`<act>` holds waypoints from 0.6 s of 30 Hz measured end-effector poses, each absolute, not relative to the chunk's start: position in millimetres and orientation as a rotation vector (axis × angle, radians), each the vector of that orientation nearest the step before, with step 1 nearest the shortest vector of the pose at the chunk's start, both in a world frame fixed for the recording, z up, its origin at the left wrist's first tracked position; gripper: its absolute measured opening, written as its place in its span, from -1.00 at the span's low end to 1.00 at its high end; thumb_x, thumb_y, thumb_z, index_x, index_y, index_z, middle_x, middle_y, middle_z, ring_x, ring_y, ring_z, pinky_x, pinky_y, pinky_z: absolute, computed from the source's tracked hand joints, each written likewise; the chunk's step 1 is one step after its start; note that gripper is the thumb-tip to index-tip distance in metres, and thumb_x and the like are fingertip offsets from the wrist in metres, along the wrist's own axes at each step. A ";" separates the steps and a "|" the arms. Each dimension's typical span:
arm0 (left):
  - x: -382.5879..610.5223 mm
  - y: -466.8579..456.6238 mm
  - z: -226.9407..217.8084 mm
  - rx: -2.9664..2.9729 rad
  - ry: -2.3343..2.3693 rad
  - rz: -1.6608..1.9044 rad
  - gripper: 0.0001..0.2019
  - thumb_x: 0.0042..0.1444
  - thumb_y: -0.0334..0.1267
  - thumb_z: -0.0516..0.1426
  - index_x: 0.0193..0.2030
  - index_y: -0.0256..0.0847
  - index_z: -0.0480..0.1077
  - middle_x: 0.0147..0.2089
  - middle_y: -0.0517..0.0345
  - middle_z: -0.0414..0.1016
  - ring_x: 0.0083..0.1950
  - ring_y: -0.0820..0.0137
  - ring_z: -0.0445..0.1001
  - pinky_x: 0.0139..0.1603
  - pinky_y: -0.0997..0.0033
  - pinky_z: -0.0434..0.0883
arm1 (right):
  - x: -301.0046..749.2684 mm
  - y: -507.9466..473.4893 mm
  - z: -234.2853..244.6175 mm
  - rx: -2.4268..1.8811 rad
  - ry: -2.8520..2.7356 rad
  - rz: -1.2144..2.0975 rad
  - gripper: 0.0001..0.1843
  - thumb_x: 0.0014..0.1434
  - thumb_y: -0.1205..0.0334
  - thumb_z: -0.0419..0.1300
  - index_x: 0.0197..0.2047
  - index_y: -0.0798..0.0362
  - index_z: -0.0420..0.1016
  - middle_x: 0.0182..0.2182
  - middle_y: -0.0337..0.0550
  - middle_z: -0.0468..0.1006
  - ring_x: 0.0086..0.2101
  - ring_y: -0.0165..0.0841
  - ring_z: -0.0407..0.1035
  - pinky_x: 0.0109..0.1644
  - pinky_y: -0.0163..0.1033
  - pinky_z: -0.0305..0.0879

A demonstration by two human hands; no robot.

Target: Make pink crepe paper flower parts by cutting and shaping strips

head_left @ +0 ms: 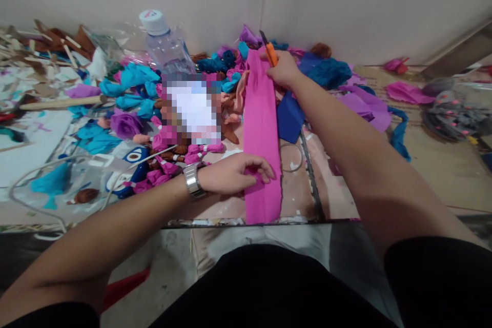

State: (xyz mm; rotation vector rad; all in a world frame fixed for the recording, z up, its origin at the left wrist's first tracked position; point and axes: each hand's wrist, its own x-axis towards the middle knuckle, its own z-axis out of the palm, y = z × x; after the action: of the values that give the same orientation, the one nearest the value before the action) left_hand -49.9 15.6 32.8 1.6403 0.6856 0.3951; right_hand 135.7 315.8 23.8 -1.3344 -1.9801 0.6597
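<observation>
A long strip of pink crepe paper [261, 133] lies lengthwise on the low work surface in front of me. My left hand [234, 174], with a metal watch on the wrist, presses its near end down with curled fingers. At the strip's far end my right hand [282, 69] grips an orange-handled cutter [269, 51], its blade pointing up and away at the paper's top edge. A dark blue paper piece [289, 118] lies just right of the strip, under my right forearm.
Blue, purple, pink and brown paper flowers and scraps [130, 107] crowd the left side. A clear plastic bottle [167, 46] stands at the back near the wall. Purple and blue paper [365, 102] lies right. A wire ring [292, 156] rests beside the strip. Wooden sticks [57, 105] lie far left.
</observation>
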 end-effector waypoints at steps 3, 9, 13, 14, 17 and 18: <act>-51.8 17.9 32.6 1.702 0.670 0.350 -0.55 0.12 -0.60 0.11 0.11 -0.25 0.55 0.08 -0.01 0.69 0.09 0.34 0.65 0.13 0.32 0.56 | 132.3 316.1 23.2 -1.304 -2.122 0.553 -0.59 0.13 0.27 0.33 0.07 -0.09 0.59 0.08 -0.11 0.68 0.17 -0.06 0.47 0.26 0.03 0.44; -53.7 20.3 34.6 1.724 0.578 0.305 -0.57 0.16 -0.59 0.13 0.13 -0.24 0.55 0.13 -0.01 0.68 0.06 0.36 0.64 0.00 0.43 0.54 | 123.4 312.6 28.2 -1.310 -2.060 0.372 -0.83 0.31 0.07 0.23 -0.06 -0.19 0.59 0.09 -0.16 0.65 0.12 -0.08 0.45 0.31 0.08 0.38; -54.1 17.0 39.6 1.743 0.550 0.216 -0.55 0.17 -0.56 0.14 0.17 -0.21 0.54 0.15 0.01 0.67 0.02 0.35 0.64 -0.06 0.43 0.53 | 120.9 316.8 29.3 -1.263 -2.000 0.358 -0.75 0.29 -0.04 0.29 0.02 -0.24 0.57 0.11 -0.24 0.63 0.09 -0.14 0.40 0.29 0.06 0.35; -54.0 16.5 39.9 1.747 0.549 0.209 -0.54 0.17 -0.56 0.14 0.18 -0.20 0.55 0.16 0.01 0.67 0.02 0.34 0.65 -0.06 0.43 0.53 | 120.8 317.4 28.9 -1.245 -2.003 0.352 -0.70 0.26 -0.04 0.33 0.03 -0.20 0.57 0.12 -0.22 0.62 0.10 -0.16 0.37 0.30 0.04 0.33; -53.9 16.7 38.1 1.777 0.536 0.223 -0.53 0.13 -0.55 0.17 0.17 -0.19 0.56 0.12 0.01 0.69 0.04 0.30 0.65 -0.03 0.43 0.53 | 120.6 315.9 26.3 -1.155 -2.074 0.337 -0.68 0.20 0.04 0.39 0.00 -0.09 0.57 0.14 -0.11 0.58 0.14 -0.16 0.34 0.34 0.03 0.24; -54.1 17.4 36.8 1.788 0.532 0.224 -0.53 0.12 -0.56 0.18 0.16 -0.19 0.57 0.11 0.01 0.69 0.06 0.30 0.65 -0.01 0.42 0.53 | 120.3 314.3 25.1 -1.110 -2.112 0.343 -0.69 0.19 0.07 0.39 -0.01 -0.10 0.56 0.16 -0.09 0.56 0.17 -0.13 0.34 0.34 0.04 0.23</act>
State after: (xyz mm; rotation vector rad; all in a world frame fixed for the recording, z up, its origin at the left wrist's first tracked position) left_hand -54.1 17.4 36.8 1.7880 0.5322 0.2236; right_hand 120.3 314.3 25.1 -1.1098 -2.1122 0.3428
